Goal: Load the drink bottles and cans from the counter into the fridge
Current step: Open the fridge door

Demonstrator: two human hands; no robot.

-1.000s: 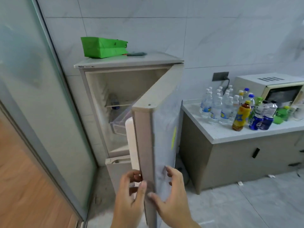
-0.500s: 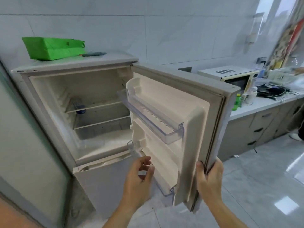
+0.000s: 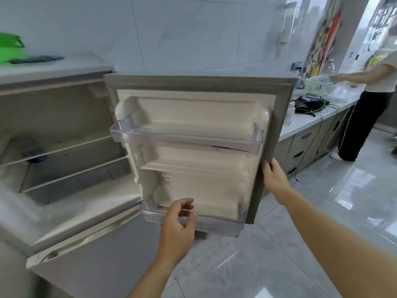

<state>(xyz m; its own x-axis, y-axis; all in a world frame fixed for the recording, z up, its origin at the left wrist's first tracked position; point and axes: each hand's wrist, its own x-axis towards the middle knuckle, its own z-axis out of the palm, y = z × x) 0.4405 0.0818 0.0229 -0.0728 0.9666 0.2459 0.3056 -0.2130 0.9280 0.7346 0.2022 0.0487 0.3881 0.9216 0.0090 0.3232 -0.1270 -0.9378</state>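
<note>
The small fridge [image 3: 53, 117] stands at the left with its upper door [image 3: 279, 117] swung wide, the inner side facing me. My right hand [image 3: 274, 179] grips the door's outer edge low down. My left hand [image 3: 178, 222] hovers with curled fingers in front of the clear lower door bin [image 3: 214, 224], holding nothing. A clear upper door bin [image 3: 187, 140] is empty. Inside the fridge a single bottle [image 3: 35, 151] lies on the upper wire shelf. The drink bottles and cans on the counter are hidden behind the door.
A green bag [image 3: 9, 50] and a dark flat object [image 3: 36, 59] lie on the fridge top. The counter [image 3: 311, 121] at the right carries cables and a basket. A person [image 3: 365, 104] stands at its far end. Glossy tiled floor [image 3: 322, 211] lies below.
The door has swung much further round and now hides the drinks on the counter. My right hand stayed on its edge; my left hand came off the door and moved toward the lower bin.
</note>
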